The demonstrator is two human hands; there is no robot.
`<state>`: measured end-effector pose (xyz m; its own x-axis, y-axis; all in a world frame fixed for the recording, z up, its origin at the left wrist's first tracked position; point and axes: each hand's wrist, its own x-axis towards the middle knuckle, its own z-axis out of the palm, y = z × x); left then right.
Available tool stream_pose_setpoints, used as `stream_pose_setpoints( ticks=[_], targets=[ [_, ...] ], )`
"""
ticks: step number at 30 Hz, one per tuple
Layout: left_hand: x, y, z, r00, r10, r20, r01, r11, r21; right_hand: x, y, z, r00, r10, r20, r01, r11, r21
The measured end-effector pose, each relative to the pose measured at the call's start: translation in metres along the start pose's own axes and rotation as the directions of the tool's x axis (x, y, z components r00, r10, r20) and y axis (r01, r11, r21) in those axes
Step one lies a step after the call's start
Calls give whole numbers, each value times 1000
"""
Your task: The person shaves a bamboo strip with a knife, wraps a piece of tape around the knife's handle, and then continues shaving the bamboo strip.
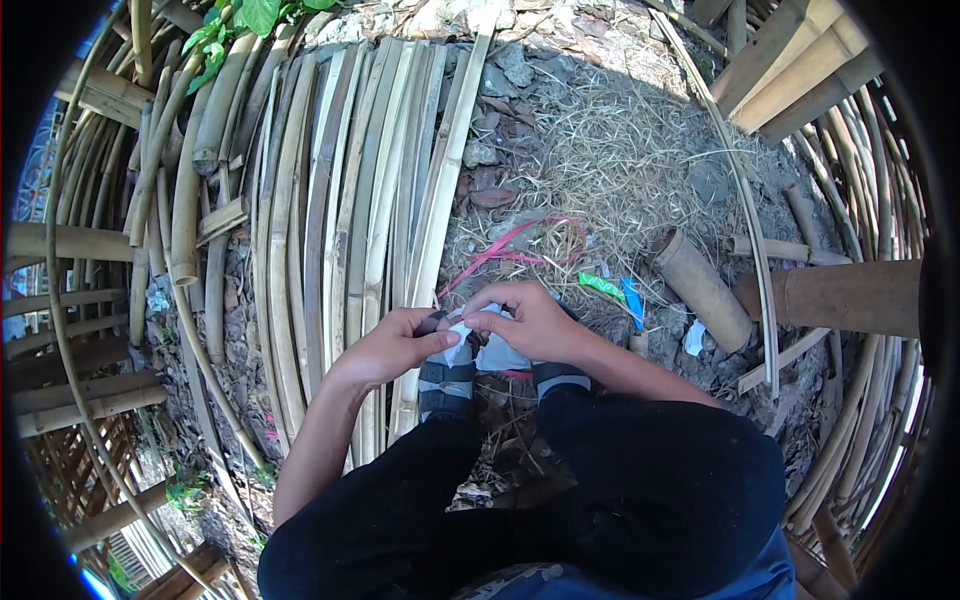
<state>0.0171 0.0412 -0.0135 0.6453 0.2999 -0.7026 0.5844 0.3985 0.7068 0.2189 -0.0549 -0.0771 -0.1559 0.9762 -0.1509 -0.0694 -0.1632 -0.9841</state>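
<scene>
My left hand [392,347] and my right hand [530,322] meet just above my feet. Thumbs and fingers of both are closed on a small crumpled white sheet [456,340], which looks like paper or thin plastic. A pale, flat part [500,356] shows below my right fingers. Close behind the hands, a pink plastic strip [508,247] lies looped on the ground. My dark sandals [446,388] are right beneath, with my knees bent on either side.
Long split bamboo strips [345,200] lie side by side at the left. A thick cut bamboo piece [703,290] rests on the right, near a green wrapper [601,285] and a blue wrapper [633,303]. Dry shavings [620,150] cover the ground ahead. Bamboo poles [850,300] line the right side.
</scene>
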Motion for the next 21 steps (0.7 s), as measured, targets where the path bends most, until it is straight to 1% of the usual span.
stream_pose_setpoints(
  ticks=[2,3,5,6,8,9,11,12,14,15,16,17,18,19,21],
  targets=[
    [-2,3,2,998,21,-66,-21,1000,14,2,1,-5,994,-58,-88,56,998,-23],
    [-1,1,0,998,22,-66,-21,1000,14,3,1,-8,994,-59,-87,57,998,-23],
    [1,-4,-3,988,101,-116,-94,994,58,4,0,-12,990,-66,-125,64,998,-19],
    [1,-3,-3,988,101,-118,-95,994,58,3,-2,-13,990,-66,-123,64,998,-19],
    [-1,0,-3,976,153,-155,-147,988,53,2,-11,-16,995,21,-98,-26,998,-51],
    [-1,0,-3,976,153,-156,-146,988,53,3,-13,-17,995,21,-97,-26,998,-50],
    [-1,0,-4,972,187,-144,-160,971,180,5,-16,-21,997,-57,42,66,963,-261],
    [0,1,-2,971,187,-147,-160,971,179,4,-12,-22,997,-57,45,67,963,-260],
    [-1,4,1,981,194,-1,-190,961,202,10,-5,-18,952,-224,208,276,922,-270],
    [-3,9,2,986,162,39,-167,962,215,12,-7,-15,948,-236,215,288,924,-252],
    [-3,8,3,980,191,47,-197,959,203,12,-13,-15,957,-106,269,163,966,-200],
    [-2,7,4,973,223,55,-230,955,188,14,-20,-15,944,25,330,30,987,-161],
    [-3,9,4,975,217,45,-221,956,193,15,-22,-15,944,88,317,-40,987,-155],
    [-4,12,5,977,208,37,-212,962,170,15,-21,-16,944,83,321,-36,988,-150],
    [-4,12,3,979,200,29,-202,968,149,15,-20,-19,939,153,309,-108,981,-159]
  ],
)
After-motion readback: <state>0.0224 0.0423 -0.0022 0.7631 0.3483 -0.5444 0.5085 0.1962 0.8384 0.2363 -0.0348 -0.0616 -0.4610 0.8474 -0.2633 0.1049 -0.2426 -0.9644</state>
